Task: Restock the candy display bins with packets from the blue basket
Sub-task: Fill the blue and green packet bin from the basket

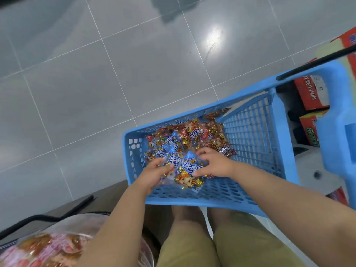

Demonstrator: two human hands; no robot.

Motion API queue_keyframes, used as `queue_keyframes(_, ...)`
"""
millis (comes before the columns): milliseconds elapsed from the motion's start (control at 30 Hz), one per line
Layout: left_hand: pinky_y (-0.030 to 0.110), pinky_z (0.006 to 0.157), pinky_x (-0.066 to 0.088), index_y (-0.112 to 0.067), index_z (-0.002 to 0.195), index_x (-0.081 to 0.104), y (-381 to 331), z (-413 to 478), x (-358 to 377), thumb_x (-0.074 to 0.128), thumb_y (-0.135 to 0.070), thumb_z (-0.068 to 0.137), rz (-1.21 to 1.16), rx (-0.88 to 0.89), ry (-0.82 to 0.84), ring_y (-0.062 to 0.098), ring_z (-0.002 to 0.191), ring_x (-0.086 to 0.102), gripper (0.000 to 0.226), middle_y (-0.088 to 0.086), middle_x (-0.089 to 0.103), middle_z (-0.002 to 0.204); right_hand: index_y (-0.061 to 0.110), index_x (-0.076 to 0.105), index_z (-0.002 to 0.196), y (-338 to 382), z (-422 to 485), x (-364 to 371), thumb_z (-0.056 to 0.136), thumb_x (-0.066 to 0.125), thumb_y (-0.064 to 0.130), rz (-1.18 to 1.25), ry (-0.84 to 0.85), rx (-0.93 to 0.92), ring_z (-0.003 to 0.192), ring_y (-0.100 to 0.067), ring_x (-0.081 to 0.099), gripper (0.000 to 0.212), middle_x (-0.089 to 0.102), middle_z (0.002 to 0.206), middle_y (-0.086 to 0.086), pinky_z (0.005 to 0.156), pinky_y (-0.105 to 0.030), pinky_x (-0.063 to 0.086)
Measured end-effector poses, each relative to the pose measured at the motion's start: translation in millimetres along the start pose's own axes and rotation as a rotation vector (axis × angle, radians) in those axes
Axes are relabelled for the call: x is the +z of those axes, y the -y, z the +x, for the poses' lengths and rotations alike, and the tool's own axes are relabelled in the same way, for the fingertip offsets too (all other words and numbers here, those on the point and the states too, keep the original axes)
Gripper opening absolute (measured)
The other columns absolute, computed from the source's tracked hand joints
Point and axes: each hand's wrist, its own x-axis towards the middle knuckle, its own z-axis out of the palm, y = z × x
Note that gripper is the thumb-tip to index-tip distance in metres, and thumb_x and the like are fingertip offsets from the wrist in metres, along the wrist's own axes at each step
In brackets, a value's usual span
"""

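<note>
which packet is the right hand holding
The nearest blue-topped packet, cartoon face showing, at the pile's front edge; the right hand pinches it, while the red packets lie behind.

Your fingers (204, 151) cover parts of the blue-labelled candy packets (190, 166). The clear bin of pink sweets (86, 221) is blurred and edge-cropped.

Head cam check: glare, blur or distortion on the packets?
Head view: light glare on the floor tiles, clear of the blue basket; wide-angle bends grout lines; pink candy lower left blurred; packets in left hand and right hand sharp, print legible.
</note>
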Motion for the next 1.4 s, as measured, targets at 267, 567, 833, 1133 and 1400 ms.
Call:
queue_keyframes(267,0.037,0.09,0.043,-0.036,0.114,0.057,7,-14,-17,0.069,-0.077,0.056,0.032,0.053,0.106,0.01,0.12,0.045,0.072,-0.017,0.051,0.125,0.02,0.048,0.118,28,8,22,0.073,0.078,0.039,-0.102,0.001,-0.14,0.108,-0.018,0.049,0.058,0.051,0.117,0.003,0.085,-0.025,0.04)
queue_keyframes(567,0.043,0.093,0.052,-0.018,0.117,0.058,-1,-14,-36,0.094,-0.04,0.042,0.124,0.019,0.162,0.021,0.099,0.069,0.086,0.003,0.071,0.109,0.032,0.052,0.112,41,25,39,0.073,0.078,0.035,0.255,0.059,-0.058,0.096,0.006,0.047,0.047,0.051,0.105,0.022,0.071,-0.006,0.037)
queue_keyframes(833,0.041,0.088,0.054,-0.027,0.098,0.055,23,-11,-42,0.086,-0.016,0.066,-0.11,0.039,-0.166,0.019,0.098,0.066,0.046,0.0,0.066,0.114,0.019,0.04,0.136,29,85,28,0.087,0.063,0.039,0.358,-0.429,0.216,0.102,-0.016,0.049,0.057,0.05,0.13,0.0,0.083,-0.028,0.038)
queue_keyframes(1133,0.026,0.068,0.054,-0.024,0.092,0.059,47,-18,-48,0.087,-0.025,0.064,-0.135,0.117,-0.436,0.008,0.078,0.071,0.04,-0.008,0.072,0.09,0.015,0.045,0.13,16,136,40,0.085,0.067,0.033,0.207,-0.341,0.283,0.103,-0.027,0.054,0.053,0.055,0.122,-0.01,0.083,-0.03,0.043)
queue_keyframes(1400,0.042,0.081,0.056,-0.015,0.099,0.059,66,-48,-45,0.08,-0.012,0.073,-0.526,0.226,-0.611,0.024,0.089,0.07,0.034,0.009,0.071,0.101,0.013,0.041,0.123,8,77,21,0.095,0.052,0.023,0.073,-0.484,0.118,0.064,-0.012,0.046,0.032,0.049,0.081,0.001,0.055,-0.027,0.035)
